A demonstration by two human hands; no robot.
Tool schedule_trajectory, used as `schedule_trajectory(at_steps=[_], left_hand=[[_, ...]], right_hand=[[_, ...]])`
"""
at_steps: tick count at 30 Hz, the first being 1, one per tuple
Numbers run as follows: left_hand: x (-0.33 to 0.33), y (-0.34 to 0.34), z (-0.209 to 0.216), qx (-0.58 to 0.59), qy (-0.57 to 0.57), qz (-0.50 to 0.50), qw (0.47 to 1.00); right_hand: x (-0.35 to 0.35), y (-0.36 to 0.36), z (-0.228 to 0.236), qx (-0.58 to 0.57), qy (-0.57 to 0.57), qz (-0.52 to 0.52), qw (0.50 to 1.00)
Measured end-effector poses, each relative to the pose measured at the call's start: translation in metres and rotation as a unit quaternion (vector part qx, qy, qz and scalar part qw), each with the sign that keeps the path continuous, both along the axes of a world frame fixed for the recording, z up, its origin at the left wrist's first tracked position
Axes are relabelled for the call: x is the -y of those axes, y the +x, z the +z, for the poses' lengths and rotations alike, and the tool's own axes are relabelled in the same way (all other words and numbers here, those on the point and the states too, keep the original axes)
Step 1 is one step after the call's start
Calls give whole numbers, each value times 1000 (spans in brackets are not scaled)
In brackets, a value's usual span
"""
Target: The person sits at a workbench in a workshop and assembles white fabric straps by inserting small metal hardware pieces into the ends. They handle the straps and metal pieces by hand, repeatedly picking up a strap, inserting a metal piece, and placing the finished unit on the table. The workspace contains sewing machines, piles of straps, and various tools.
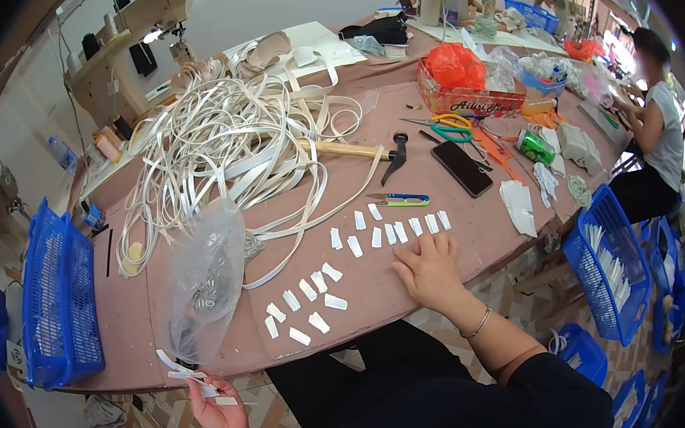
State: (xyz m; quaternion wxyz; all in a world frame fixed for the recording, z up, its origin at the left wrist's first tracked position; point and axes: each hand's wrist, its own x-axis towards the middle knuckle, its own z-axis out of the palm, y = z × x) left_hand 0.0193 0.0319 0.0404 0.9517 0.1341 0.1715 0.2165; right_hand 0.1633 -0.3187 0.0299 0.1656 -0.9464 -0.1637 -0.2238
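My left hand (217, 413) is closed around several short white strips (209, 389) at the table's near left edge; their ends stick out past the fingers. My right hand (431, 270) rests palm down on the table, fingers extended and a little apart, the tips just below a row of small white fabric tabs (390, 233). Whether the fingertips touch the nearest tabs, I cannot tell. More white tabs (292, 300) lie in a loose group left of that hand. A clear plastic bag (197, 306) with small metal rings inside stands between my left hand and the tabs.
A big tangle of white straps (224, 135) covers the back left. Beyond the tabs lie thread snips (403, 200), a hammer (346, 151), a black phone (461, 168) and scissors (452, 125). Blue baskets (61, 292) flank the table. A person (657, 125) sits at the right.
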Motion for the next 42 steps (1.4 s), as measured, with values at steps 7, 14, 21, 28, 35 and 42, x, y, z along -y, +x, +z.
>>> schedule_trajectory(at_steps=[7,14,21,28,35,42], left_hand=[[1,-2,-2,1,7,-1,1000],[21,9,-7,-6,12,-57,998],[50,24,-2,-11,4,-68,998],[49,6,-6,-77,185,28,979],[73,0,10,-93,240,96,962],[72,-10,4,-89,267,101,954]], right_hand=[[3,-2,-4,-15,8,-6,1000],[56,11,15,-3,145,-47,988],[43,-7,-1,-109,93,117,983],[38,18,7,-164,90,125,974],[4,109,-1,-288,340,6,895],[-12,118,-1,-220,204,-37,953]])
